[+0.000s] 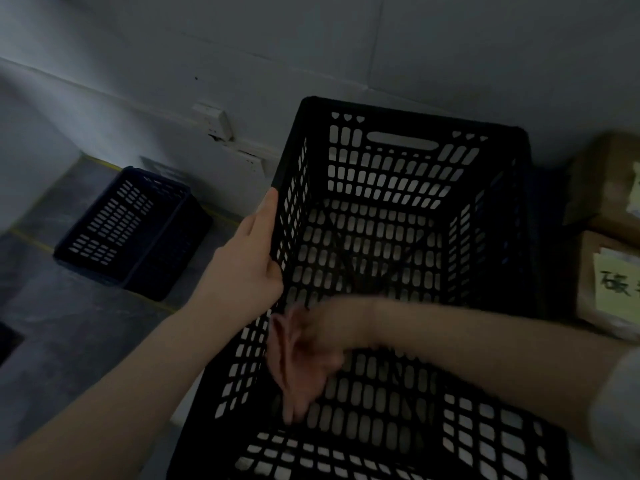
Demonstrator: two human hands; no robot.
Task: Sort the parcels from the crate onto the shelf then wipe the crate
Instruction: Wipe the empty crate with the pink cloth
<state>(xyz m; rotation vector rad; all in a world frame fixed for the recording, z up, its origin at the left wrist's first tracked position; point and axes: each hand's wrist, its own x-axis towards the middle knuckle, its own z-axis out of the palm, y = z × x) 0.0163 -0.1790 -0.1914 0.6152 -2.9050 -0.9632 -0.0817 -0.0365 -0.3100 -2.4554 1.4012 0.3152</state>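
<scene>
- Crate [408, 121], black and perforated with a handle slot in its far wall, is filling the middle of the scene with its open top facing the camera, and a pale surface is showing through its holes.
- Nothing lying inside the crate is showing apart from the person's reaching hand.
- The left hand [249, 258] is holding the crate's left rim, its grip closing around that edge with the fingers pointing toward the far side.
- The right hand [304, 362] is reaching across from the right, down inside the crate close to its near-left wall. Its grip is looking wide, with the fingers stretched downward, though motion blur is smearing them.
- I cannot tell whether those fingers are touching the crate wall.
- Just beside the crate on the right, two cardboard parcels are sitting one beyond the other: the far parcel [602, 181] and the near parcel [588, 282].
- A yellow note [620, 282] with handwritten characters is lying on the near parcel.
- Well apart on the left, a second crate [128, 230], dark blue, is resting lower down on the grey floor [69, 323].
- Behind everything, a white wall socket [213, 121] is sticking out from the pale wall [346, 46].
</scene>
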